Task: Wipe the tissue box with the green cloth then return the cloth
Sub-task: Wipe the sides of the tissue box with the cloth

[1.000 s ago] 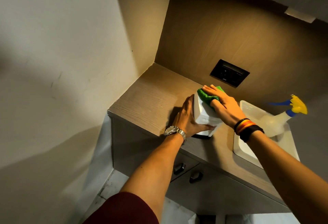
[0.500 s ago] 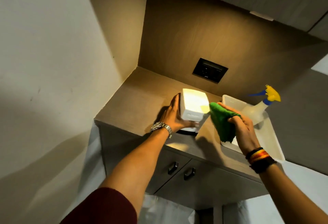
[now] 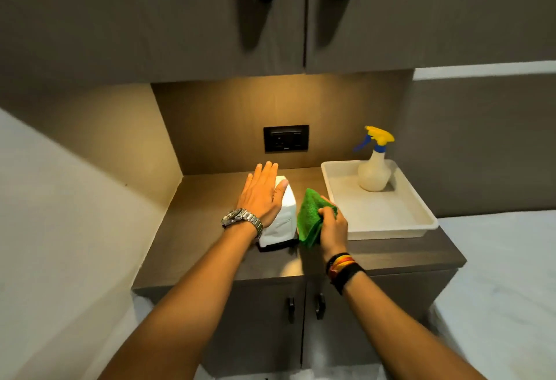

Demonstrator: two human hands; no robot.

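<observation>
1. Green cloth (image 3: 311, 219) has come off the tissue box (image 3: 281, 217) top since a second ago; it now hangs at the box's right side, touching or just beside it.
2. Right hand (image 3: 332, 226): fingers curled, bunching the nubby cloth.
3. Left hand (image 3: 261, 196): fingers extended and close together, flat on the box's left face and top, steadying it.
4. Judgement: wiping nearly done; white plastic tray (image 3: 421, 214), right of the box and holding the spray bottle (image 3: 373, 172), is the likely place to return the cloth.

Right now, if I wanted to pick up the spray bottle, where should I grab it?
Probably by the thin neck of the spray bottle, just under the yellow trigger head. It stands upright in the white tray, so come from the front, over the tray's low wall.
</observation>
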